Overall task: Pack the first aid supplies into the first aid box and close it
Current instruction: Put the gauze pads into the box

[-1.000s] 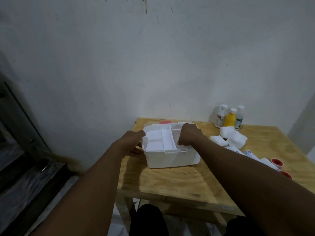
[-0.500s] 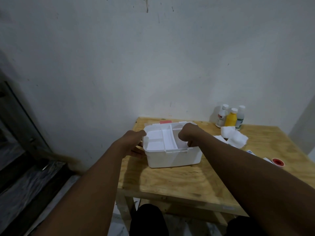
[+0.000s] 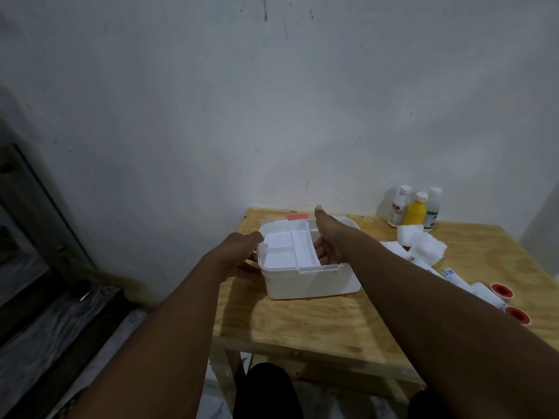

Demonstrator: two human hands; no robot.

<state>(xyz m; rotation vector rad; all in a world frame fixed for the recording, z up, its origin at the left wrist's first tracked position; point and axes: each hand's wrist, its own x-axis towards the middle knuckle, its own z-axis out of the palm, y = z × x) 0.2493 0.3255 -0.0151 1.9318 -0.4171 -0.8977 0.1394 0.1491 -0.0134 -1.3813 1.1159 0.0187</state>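
Observation:
The white first aid box [image 3: 314, 282] stands open on the wooden table [image 3: 302, 325], with a white divided tray [image 3: 287, 251] seated in its left part. My left hand [image 3: 239, 252] grips the box's left wall, thumb on the rim. My right hand [image 3: 331, 237] reaches into the right compartment, fingers spread beside the tray's edge and thumb raised. Three bottles [image 3: 416, 211] stand at the back right. White gauze pads [image 3: 423, 246], white tubes [image 3: 453, 275] and two red-cored tape rolls [image 3: 500, 290] lie to the right of the box.
A clear lid with a red piece [image 3: 298, 217] lies behind the box against the wall. The table's left edge is close to the box. A dark frame [image 3: 39, 225] and floor lie to the left. My knees show under the table's front edge.
My right hand has turned from a closed fist over the box to an open hand with thumb up, fingers down inside the right compartment. My left hand stays on the box.

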